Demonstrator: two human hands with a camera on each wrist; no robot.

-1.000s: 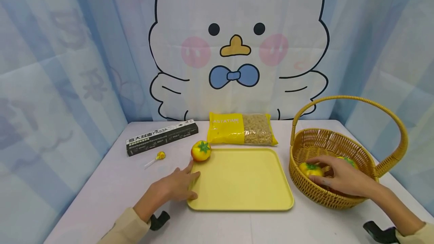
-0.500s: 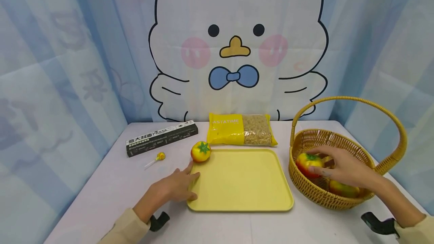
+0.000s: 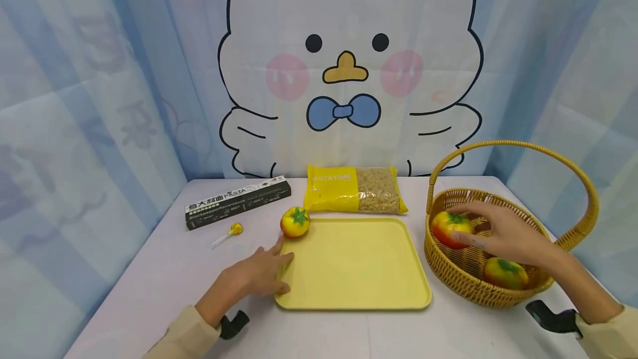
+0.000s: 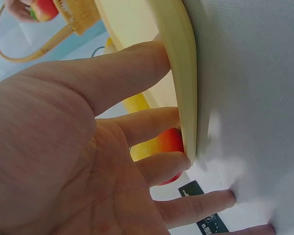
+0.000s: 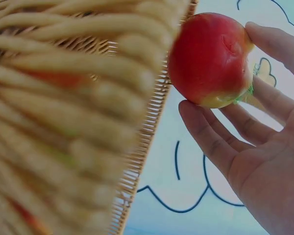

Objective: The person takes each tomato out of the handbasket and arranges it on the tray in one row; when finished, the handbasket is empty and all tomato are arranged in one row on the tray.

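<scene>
My right hand (image 3: 503, 234) pinches a red-and-yellow toy tomato (image 3: 452, 230) with a green leafy top, over the left side of the wicker basket (image 3: 463, 287). The right wrist view shows the tomato's red underside (image 5: 210, 58) between thumb and fingertips, above the basket's rim. A second toy tomato (image 3: 505, 273) lies inside the basket near its front right. Fingers spread, my left hand (image 3: 259, 273) touches the left rim of the yellow tray (image 3: 356, 265). In the left wrist view, thumb and fingertips meet the tray's edge (image 4: 179, 73). A third toy tomato (image 3: 295, 222) sits at the tray's back left corner.
Behind the tray lies a yellow pasta bag (image 3: 355, 189). A black-and-white pasta box (image 3: 238, 202) and a small lollipop (image 3: 229, 234) are on the table at left. The basket's tall handle (image 3: 513, 144) arches above it. A curtain (image 3: 344, 15) with a cartoon bird hangs behind.
My right hand has lifted the toy tomato up from inside the basket and slightly left, uncovering the second tomato. The left hand and tray have stayed put.
</scene>
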